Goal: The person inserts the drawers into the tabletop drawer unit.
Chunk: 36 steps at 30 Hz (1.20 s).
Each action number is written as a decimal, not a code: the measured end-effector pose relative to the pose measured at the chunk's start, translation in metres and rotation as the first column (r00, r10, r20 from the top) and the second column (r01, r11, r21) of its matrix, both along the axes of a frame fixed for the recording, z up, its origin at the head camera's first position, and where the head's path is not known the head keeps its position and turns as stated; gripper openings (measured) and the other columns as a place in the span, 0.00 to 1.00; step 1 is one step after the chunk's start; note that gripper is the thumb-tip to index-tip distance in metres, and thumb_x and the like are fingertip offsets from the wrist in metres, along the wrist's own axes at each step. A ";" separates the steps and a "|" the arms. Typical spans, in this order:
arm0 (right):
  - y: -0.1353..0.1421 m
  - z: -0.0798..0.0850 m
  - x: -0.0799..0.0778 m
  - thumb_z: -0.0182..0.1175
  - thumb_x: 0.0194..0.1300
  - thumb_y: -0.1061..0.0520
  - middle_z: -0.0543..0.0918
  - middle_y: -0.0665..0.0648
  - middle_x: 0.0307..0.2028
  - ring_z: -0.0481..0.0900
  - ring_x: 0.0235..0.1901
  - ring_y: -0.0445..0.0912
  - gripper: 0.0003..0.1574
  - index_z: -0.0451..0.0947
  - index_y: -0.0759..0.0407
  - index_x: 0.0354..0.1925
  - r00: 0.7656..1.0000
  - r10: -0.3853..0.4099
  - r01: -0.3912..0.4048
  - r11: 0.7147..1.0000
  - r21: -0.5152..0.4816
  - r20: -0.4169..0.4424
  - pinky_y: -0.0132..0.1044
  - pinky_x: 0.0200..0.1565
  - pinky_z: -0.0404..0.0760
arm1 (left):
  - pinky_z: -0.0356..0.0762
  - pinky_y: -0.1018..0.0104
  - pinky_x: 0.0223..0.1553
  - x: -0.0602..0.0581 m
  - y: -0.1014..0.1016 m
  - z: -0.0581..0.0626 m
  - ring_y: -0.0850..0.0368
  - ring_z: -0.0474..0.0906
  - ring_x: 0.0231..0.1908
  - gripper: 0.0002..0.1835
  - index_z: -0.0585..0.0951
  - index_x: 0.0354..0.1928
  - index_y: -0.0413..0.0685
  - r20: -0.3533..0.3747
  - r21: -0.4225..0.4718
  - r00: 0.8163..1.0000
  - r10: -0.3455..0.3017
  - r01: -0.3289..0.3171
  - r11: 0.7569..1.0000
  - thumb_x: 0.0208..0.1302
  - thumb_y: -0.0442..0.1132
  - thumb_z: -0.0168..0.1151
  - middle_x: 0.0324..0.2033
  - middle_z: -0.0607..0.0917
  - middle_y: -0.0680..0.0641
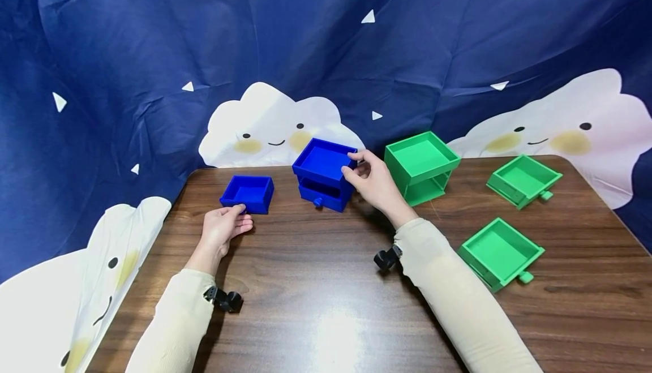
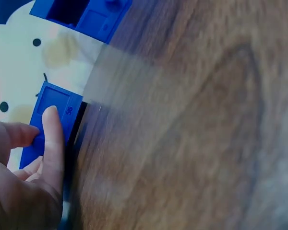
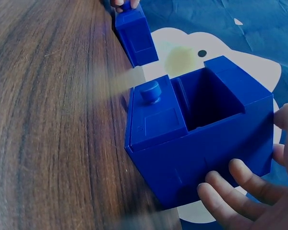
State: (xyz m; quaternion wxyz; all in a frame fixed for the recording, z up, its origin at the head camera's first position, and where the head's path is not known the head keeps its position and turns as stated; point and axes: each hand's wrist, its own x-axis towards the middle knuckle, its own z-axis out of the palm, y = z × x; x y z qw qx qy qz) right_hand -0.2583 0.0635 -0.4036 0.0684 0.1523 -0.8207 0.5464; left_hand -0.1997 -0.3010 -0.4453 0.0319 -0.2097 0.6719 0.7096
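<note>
Near the far left corner of the brown wood-grained table [image 1: 285, 282], we had a small, open-topped blue plastic-looking drawer [image 1: 261, 204]. Our left hand [image 1: 221, 228] pinched it at its round blue knob [image 3: 126, 6]. Our right hand [image 1: 374, 183] gripped the top right rim of the matching two-tier blue cabinet [image 1: 323, 161], its other fingers spread against the side wall. The upper slot gaped above a fitted lower drawer [image 3: 158, 115]. We judged both pieces light and stiff, their smooth walls a little slippery. The knob seemed the drawer's surest hold; the thin rims looked likeliest to chip.
</note>
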 end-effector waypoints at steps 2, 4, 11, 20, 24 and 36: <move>0.000 0.000 0.000 0.67 0.75 0.57 0.85 0.64 0.41 0.83 0.41 0.54 0.25 0.79 0.65 0.65 1.000 -0.001 0.001 1.000 0.002 0.001 0.40 0.48 0.81 | 0.89 0.71 0.32 0.000 0.001 0.000 0.64 0.87 0.22 0.08 0.79 0.47 0.34 -0.008 0.022 1.000 0.020 -0.020 1.000 0.81 0.34 0.56 0.22 0.88 0.52; 0.000 -0.001 -0.001 0.67 0.75 0.57 0.85 0.64 0.41 0.83 0.41 0.54 0.25 0.79 0.65 0.65 1.000 -0.001 0.001 1.000 0.004 0.003 0.40 0.48 0.81 | 0.89 0.71 0.32 0.001 0.002 0.000 0.64 0.87 0.22 0.06 0.80 0.44 0.36 -0.013 0.038 0.999 0.036 -0.035 0.999 0.81 0.33 0.57 0.22 0.88 0.52; 0.000 -0.001 -0.001 0.67 0.75 0.57 0.85 0.65 0.41 0.82 0.41 0.54 0.25 0.80 0.65 0.65 1.000 -0.001 0.001 1.000 0.000 0.003 0.40 0.48 0.81 | 0.88 0.72 0.31 0.005 0.005 0.000 0.64 0.87 0.22 0.07 0.81 0.40 0.39 -0.022 0.065 0.998 0.058 -0.056 0.996 0.80 0.32 0.57 0.21 0.87 0.52; 0.001 -0.002 -0.001 0.67 0.75 0.57 0.85 0.65 0.42 0.83 0.41 0.55 0.25 0.80 0.64 0.65 1.000 -0.003 0.003 1.000 0.003 0.002 0.40 0.48 0.81 | 0.88 0.72 0.31 0.014 0.010 0.006 0.64 0.86 0.22 0.05 0.81 0.42 0.38 -0.033 0.069 0.999 0.032 -0.029 0.997 0.79 0.32 0.59 0.22 0.88 0.52; 0.000 -0.001 -0.001 0.67 0.75 0.56 0.85 0.65 0.42 0.83 0.41 0.55 0.25 0.80 0.65 0.65 1.000 0.005 -0.005 1.000 0.001 0.004 0.41 0.48 0.81 | 0.88 0.72 0.31 0.016 0.012 0.008 0.64 0.86 0.22 0.05 0.81 0.44 0.37 -0.034 0.065 0.999 0.019 -0.017 0.998 0.79 0.32 0.59 0.22 0.88 0.52; 0.000 -0.001 -0.001 0.67 0.75 0.56 0.86 0.66 0.42 0.83 0.41 0.55 0.25 0.79 0.65 0.65 1.000 0.004 -0.004 1.000 0.000 0.007 0.41 0.47 0.81 | 0.88 0.72 0.30 0.022 0.018 0.008 0.65 0.85 0.21 0.05 0.79 0.47 0.34 -0.050 0.051 0.999 0.005 -0.002 0.999 0.79 0.31 0.58 0.21 0.88 0.53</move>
